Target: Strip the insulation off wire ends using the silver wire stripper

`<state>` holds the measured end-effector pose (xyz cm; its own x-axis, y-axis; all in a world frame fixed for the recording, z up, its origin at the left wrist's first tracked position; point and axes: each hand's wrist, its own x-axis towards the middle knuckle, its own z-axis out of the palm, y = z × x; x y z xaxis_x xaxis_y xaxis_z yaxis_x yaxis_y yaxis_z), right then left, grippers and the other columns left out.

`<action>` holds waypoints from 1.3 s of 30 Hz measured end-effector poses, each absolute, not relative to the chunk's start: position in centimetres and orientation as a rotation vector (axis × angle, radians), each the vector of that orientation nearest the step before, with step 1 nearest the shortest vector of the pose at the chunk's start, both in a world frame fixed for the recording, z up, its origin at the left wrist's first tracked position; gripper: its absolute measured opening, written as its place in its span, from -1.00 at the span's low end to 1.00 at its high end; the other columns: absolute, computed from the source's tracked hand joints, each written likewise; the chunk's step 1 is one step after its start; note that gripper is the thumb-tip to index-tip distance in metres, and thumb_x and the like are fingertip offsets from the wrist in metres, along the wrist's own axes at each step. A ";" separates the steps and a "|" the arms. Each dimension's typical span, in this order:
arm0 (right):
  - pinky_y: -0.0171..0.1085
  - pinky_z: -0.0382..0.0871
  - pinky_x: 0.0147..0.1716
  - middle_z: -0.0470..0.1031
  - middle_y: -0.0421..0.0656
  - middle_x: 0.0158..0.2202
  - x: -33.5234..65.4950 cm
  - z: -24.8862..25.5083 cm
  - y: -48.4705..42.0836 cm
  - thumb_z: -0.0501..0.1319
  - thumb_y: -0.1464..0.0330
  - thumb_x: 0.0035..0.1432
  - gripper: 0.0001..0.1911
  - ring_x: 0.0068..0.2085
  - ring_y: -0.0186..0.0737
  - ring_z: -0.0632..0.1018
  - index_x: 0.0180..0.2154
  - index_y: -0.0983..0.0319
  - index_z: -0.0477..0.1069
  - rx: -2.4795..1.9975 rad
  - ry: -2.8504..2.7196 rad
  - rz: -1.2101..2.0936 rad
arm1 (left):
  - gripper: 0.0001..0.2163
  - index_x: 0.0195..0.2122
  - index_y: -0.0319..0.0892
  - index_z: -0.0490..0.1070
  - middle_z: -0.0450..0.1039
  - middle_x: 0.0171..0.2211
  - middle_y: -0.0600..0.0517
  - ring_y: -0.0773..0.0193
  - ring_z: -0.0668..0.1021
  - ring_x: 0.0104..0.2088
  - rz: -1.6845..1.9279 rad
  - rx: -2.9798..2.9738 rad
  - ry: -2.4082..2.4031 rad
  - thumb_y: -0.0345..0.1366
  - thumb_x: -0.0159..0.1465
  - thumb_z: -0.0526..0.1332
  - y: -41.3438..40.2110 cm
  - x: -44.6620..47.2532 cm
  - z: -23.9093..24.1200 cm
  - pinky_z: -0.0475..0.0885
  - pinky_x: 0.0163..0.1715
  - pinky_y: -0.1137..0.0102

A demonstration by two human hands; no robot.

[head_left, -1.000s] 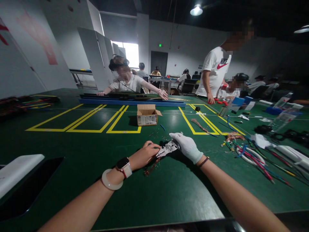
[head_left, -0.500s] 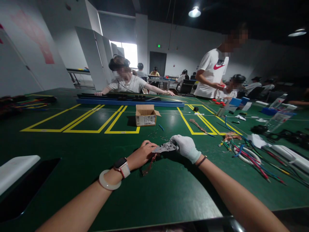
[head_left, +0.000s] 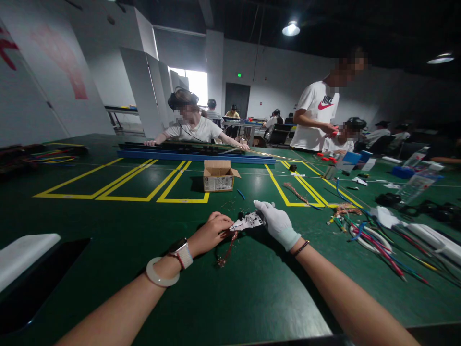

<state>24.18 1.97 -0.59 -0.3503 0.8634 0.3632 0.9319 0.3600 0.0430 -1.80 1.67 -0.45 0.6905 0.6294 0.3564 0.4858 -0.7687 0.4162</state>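
Head view: wire stripper and copper strand between my hands

My right hand, in a white glove, is closed around the handles of the wire stripper, holding it just above the green table with its flat metal head pointing toward my left. My left hand, bare, with a watch and a pale bangle at the wrist, has its fingers drawn together right at the nose of the tool, pinching the upper end of a copper strand. The strand trails down from there toward me and its frayed lower end lies on the table between my forearms.

Beyond my hands an open cardboard box sits at the corner of the yellow tape lines. To my right, near but apart from the tool, a tangle of coloured wires spreads across the table. At the far edge a person in a white shirt leans over long blue rails.
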 end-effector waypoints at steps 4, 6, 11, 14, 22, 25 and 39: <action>-0.27 0.46 -0.17 0.31 -0.04 0.19 24.4 -0.6 2.1 -0.03 0.53 0.19 -0.40 -0.07 -0.21 0.53 0.26 0.17 0.10 -1.577 -2.285 -0.310 | -0.84 -0.21 -0.13 0.55 0.49 -0.15 -0.03 0.18 0.40 -0.08 0.726 2.612 0.905 -0.42 0.29 0.17 1.7 -1.9 -0.3 0.26 0.00 0.23; -0.27 0.47 -0.19 0.27 -0.07 0.22 24.7 -0.5 2.2 -0.02 0.52 0.19 -0.40 -0.03 -0.18 0.52 0.26 0.17 0.09 -1.571 -2.231 -0.301 | -0.85 -0.19 -0.14 0.54 0.50 -0.16 -0.03 0.17 0.41 -0.09 0.756 2.598 0.940 -0.40 0.29 0.19 1.7 -2.0 -0.3 0.27 -0.01 0.23; -0.28 0.46 -0.12 0.24 -0.12 0.24 25.6 -0.4 2.2 -0.01 0.55 0.14 -0.35 0.09 -0.20 0.44 0.27 0.15 0.07 -1.538 -2.074 -0.300 | -0.87 -0.22 -0.19 0.54 0.51 -0.19 -0.04 0.15 0.42 -0.09 0.886 2.570 1.008 -0.32 0.28 0.22 1.8 -2.0 -0.5 0.32 -0.04 0.21; -0.26 0.46 -0.10 0.23 -0.14 0.25 26.1 -0.5 2.3 -0.01 0.54 0.15 -0.34 0.10 -0.20 0.42 0.28 0.12 0.05 -1.549 -2.040 -0.341 | -0.89 -0.25 -0.17 0.55 0.52 -0.21 -0.03 0.15 0.43 -0.10 0.960 2.591 1.017 -0.30 0.26 0.25 1.8 -1.9 -0.4 0.31 -0.04 0.19; -0.27 0.51 -0.27 0.20 -0.14 0.27 25.5 -0.2 2.2 0.00 0.53 0.15 -0.32 -0.07 -0.17 0.54 0.30 0.11 0.03 -1.642 -2.130 -0.474 | -0.89 -0.26 -0.19 0.54 0.52 -0.26 -0.03 0.15 0.46 -0.15 1.027 2.650 1.047 -0.29 0.26 0.25 1.7 -1.9 -0.2 0.34 -0.08 0.20; -0.27 0.51 -0.31 0.18 -0.14 0.28 25.3 0.0 2.1 0.00 0.54 0.14 -0.29 -0.11 -0.16 0.55 0.31 0.09 0.00 -1.665 -2.134 -0.559 | -0.90 -0.27 -0.19 0.54 0.52 -0.26 -0.04 0.15 0.45 -0.15 1.033 2.644 1.024 -0.32 0.25 0.25 1.8 -1.9 -0.4 0.34 -0.09 0.21; -0.34 0.42 -0.42 0.26 -0.15 0.23 25.2 0.5 2.0 -0.02 0.54 0.16 -0.31 -0.17 -0.19 0.54 0.31 0.10 0.00 -1.721 -2.097 -0.690 | -0.87 -0.30 -0.17 0.54 0.52 -0.28 -0.02 0.18 0.46 -0.17 1.057 2.548 0.966 -0.28 0.29 0.21 1.6 -1.7 -0.5 0.34 -0.10 0.25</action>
<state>25.19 2.02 0.54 -0.2078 0.8115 0.5462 0.9773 0.1482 0.1516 -1.66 1.62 -0.53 0.5257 0.6479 0.5513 0.4913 -0.7603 0.4250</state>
